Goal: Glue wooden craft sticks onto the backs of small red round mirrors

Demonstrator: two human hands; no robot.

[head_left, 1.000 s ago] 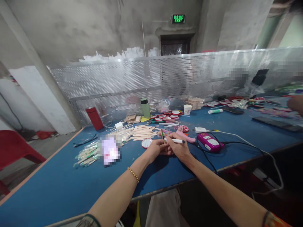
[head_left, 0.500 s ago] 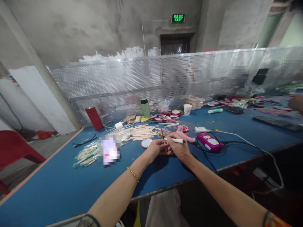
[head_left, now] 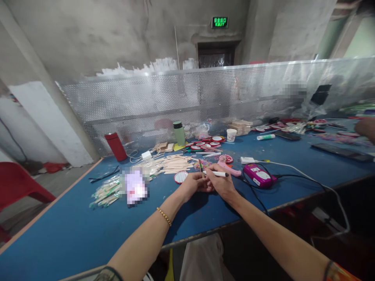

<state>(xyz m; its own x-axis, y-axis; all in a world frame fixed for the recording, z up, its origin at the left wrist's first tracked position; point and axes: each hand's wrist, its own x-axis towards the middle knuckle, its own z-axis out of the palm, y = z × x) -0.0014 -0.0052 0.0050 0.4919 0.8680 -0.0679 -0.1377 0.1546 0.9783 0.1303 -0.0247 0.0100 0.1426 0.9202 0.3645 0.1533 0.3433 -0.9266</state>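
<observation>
My left hand (head_left: 195, 184) is closed, pinching a narrow wooden craft stick (head_left: 200, 165) upright; its upper part looks dark and coloured. In my right hand (head_left: 222, 182) is a white marker pen (head_left: 218, 174) with a black end, its other end close to the stick. The two hands meet above the blue table, so the stick's lower part is hidden by fingers. Left of them lies a round white disc (head_left: 181, 178) with a red rim. Just beyond the right hand rests a pink glue gun (head_left: 232, 170).
Loose wooden sticks (head_left: 177, 164) and bagged sticks (head_left: 107, 194) lie left. A purple device (head_left: 258, 175) with cables sits right. Behind stand a red bottle (head_left: 116, 147), green bottle (head_left: 179, 134) and paper cup (head_left: 231, 135), before a perforated metal screen (head_left: 140, 101). Another person's hand (head_left: 365, 128) is far right.
The view has shifted very slightly. Both hands keep nearly the same pose, with the marker pen's end still beside the stick.
</observation>
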